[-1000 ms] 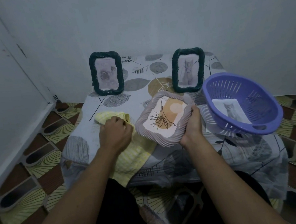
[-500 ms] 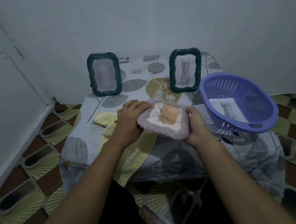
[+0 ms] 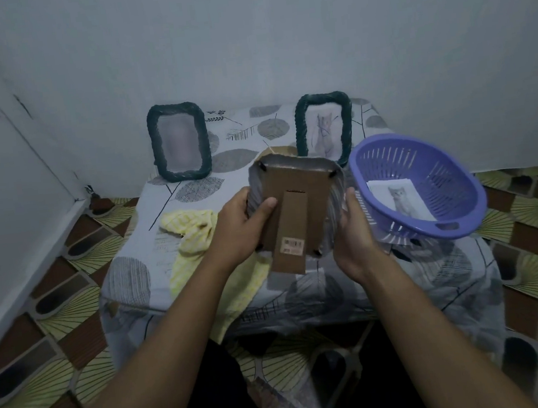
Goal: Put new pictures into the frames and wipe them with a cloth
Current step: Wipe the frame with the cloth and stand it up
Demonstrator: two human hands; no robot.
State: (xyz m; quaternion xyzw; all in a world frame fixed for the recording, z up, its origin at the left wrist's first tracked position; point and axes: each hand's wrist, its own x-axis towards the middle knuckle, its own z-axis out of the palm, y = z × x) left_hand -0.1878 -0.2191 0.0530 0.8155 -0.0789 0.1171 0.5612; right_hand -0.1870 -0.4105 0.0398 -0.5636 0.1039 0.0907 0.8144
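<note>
Grey frame (image 3: 297, 201) is held just above the counter (image 3: 129, 278), its cardboard back and stand facing the camera. The left grip (image 3: 240, 226) clasps its left edge, thumb across the back; the right grip (image 3: 353, 228) holds its right edge. A yellow cloth (image 3: 191, 235) lies to the left. To the right, a purple basket (image 3: 389, 158) holds a cat picture (image 3: 400, 200). Beyond them, the left green frame (image 3: 179, 145) and the right green frame (image 3: 323, 125) stand upright.

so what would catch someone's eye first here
The pale frame, held up at the centre by the left hand and right hand, with its brown cardboard back and stand facing the camera. Next, the purple basket on the right of the table with a cat picture inside. The left green frame and right green frame stand at the back.
</note>
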